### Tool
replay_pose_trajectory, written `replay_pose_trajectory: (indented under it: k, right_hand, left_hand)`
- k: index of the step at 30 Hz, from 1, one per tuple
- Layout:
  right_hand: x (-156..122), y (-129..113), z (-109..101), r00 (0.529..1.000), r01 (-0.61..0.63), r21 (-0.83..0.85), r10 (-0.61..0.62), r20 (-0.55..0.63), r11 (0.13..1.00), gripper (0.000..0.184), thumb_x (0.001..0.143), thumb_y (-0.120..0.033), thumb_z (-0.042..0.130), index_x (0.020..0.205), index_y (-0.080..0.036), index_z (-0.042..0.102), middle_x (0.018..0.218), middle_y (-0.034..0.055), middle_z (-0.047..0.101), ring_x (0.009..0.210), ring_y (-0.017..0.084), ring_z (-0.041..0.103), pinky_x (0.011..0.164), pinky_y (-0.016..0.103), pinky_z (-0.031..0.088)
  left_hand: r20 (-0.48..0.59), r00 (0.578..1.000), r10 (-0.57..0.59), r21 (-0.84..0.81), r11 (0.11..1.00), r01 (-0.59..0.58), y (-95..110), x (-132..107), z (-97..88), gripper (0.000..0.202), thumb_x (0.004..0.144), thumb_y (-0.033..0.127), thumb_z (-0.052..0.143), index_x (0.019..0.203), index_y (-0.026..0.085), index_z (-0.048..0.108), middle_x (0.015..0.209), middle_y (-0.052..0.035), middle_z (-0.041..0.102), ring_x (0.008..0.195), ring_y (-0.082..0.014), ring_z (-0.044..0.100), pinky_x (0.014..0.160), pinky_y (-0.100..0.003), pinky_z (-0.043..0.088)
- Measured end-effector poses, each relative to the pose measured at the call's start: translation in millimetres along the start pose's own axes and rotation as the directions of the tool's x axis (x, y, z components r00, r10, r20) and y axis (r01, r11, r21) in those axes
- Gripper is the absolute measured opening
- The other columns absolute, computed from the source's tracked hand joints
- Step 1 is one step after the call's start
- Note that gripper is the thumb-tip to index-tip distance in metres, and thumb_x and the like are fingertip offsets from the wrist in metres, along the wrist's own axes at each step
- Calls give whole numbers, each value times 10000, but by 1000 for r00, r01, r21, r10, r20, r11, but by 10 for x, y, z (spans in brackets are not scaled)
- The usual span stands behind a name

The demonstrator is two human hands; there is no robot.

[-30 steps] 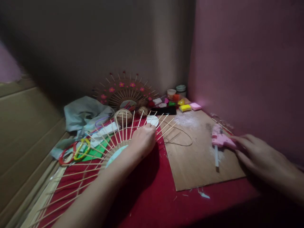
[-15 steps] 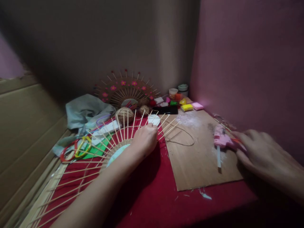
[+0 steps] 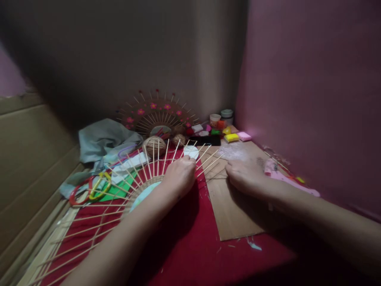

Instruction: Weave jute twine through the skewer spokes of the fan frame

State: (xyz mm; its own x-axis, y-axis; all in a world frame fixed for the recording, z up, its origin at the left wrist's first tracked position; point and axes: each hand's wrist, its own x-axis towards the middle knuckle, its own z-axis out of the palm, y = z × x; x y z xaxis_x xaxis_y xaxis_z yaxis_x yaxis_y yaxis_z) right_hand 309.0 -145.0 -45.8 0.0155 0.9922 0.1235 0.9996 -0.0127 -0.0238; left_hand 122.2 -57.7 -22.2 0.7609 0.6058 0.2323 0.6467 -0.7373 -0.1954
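Observation:
A round frame of thin wooden sticks fans out around a woven ring with a pale blue-green centre on the left. My left hand is closed on the sticks at its right side, fingertips hidden. Over the cardboard, my right hand is closed in a pinch, apparently on the brown twine that runs toward the frame. Behind my right wrist lies a pink glue gun, partly covered by the arm. A white disc shows just beyond my left hand.
A cardboard sheet lies on the red cloth. Twine balls, a black phone and coloured clay packs sit at the back. Scissors are at left. A flower-decorated stick fan leans on the wall.
My right hand has let go of the glue gun and moved left to the twine beside the frame. The glue gun now lies at the right. My left hand keeps its hold.

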Motion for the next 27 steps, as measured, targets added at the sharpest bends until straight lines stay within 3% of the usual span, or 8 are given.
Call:
replay_pose_trajectory:
  k: [3,10,13,16,19,22,24,27]
  right_hand:
    - [61,113,-142,995,-85,10,84,60,996,164,731,-117,420,692,-162,573,700,96,602,594,158,500,519,272,324]
    - [216,326,-212,998,24,269,-38,44,963,67,729,-128,463,732,-172,514,716,45,591,627,127,504,560,239,361]
    - [302,441,-225,990,-43,486,-27,136,873,112,768,-126,409,804,-168,507,670,30,592,583,116,533,557,236,402]
    - [412,553,-245,978,-28,647,-113,175,762,173,753,-124,440,898,-162,527,763,40,623,634,115,571,570,231,433]
    - [549,618,-222,989,87,502,-135,61,861,205,671,-80,519,851,-156,579,790,35,628,686,119,560,589,223,424]
    - [656,609,-204,985,156,269,-128,-119,950,167,691,-71,498,772,-157,616,760,29,633,689,122,539,617,235,404]
    - [675,569,-239,968,199,197,-162,-191,960,154,715,-83,494,742,-155,627,764,34,639,696,124,535,640,240,398]
    - [594,471,-366,964,230,229,-189,-189,946,119,721,-103,519,715,-144,630,716,32,630,650,116,530,612,231,395]
  left_hand:
    - [-11,1000,13,-11,1000,-13,-7,-5,-5,168,773,112,410,756,142,575,770,-87,593,655,-180,572,521,-276,348]
    - [-11,1000,1,5,1000,-1,-4,4,-9,178,768,110,403,758,148,577,771,-84,595,650,-183,577,500,-280,334]
    - [18,1000,-14,9,1000,14,4,8,-14,174,750,104,416,778,149,581,782,-85,596,649,-179,577,501,-279,340]
    - [29,1000,-13,5,1000,13,6,14,-9,165,736,99,430,785,142,581,785,-90,596,661,-182,578,517,-278,356]
    - [36,999,-5,-4,1000,5,10,15,10,153,742,109,438,787,140,580,791,-92,596,678,-194,581,535,-282,375]
    - [55,998,1,0,1000,-1,17,14,28,148,753,121,439,802,138,577,800,-93,596,697,-200,585,541,-282,385]
    - [63,998,-3,8,1000,2,21,15,36,148,755,128,439,818,139,573,807,-92,597,706,-201,586,536,-280,385]
    - [80,997,-16,14,1000,15,24,17,44,148,764,139,438,835,141,568,820,-91,597,719,-198,586,539,-275,387]
